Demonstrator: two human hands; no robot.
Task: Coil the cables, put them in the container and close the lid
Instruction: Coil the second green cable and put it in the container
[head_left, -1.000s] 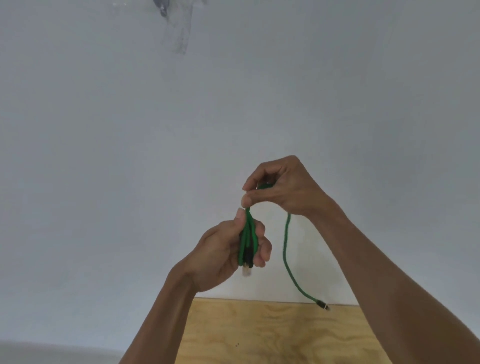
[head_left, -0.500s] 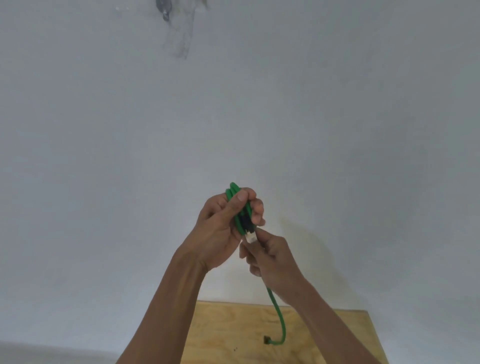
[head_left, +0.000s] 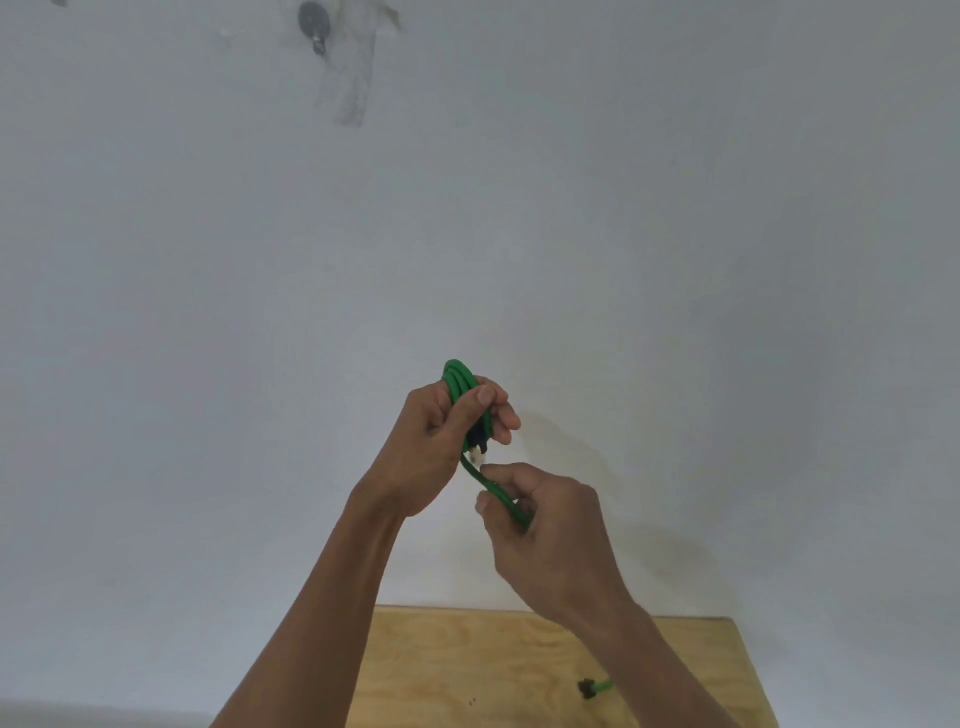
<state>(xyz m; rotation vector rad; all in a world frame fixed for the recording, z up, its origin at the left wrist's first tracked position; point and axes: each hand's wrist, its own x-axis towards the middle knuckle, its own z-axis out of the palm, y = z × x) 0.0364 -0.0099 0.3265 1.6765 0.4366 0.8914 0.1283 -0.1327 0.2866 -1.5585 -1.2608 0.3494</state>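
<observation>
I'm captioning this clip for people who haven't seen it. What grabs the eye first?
A bright green cable, looped in the left hand at centre frame against a bare white wall. Just below, the right hand pinches its loose strand, whose plug end hangs over the wooden table.

Smooth green cable (head_left: 459, 383), rubbery and faintly glossy. Tabletop (head_left: 467, 665) below is pale plywood, grain showing, matt and unvarnished. Wall (head_left: 675, 234) behind is flat matt white paint, scuffed near the top.
</observation>
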